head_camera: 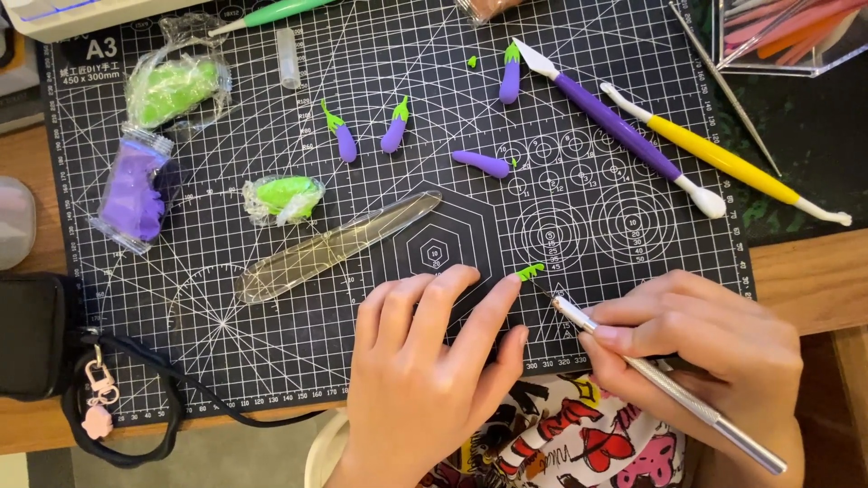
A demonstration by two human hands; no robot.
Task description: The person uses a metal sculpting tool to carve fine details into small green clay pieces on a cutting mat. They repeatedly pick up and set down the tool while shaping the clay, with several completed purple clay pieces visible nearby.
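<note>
Purple clay eggplants [394,126] beyond clear blade [339,246]

I have one view only, from the head-worn camera. It looks almost straight down onto the black cutting mat [271,298] from close above, the wearer's side at the bottom edge. The mat fills most of the frame; wooden table [814,271] shows at left and right. No second view to compare.

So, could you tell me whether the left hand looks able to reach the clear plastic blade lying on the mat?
Probably yes: the left hand rests just beside the clear blade, with only bare cutting mat between them.
</note>
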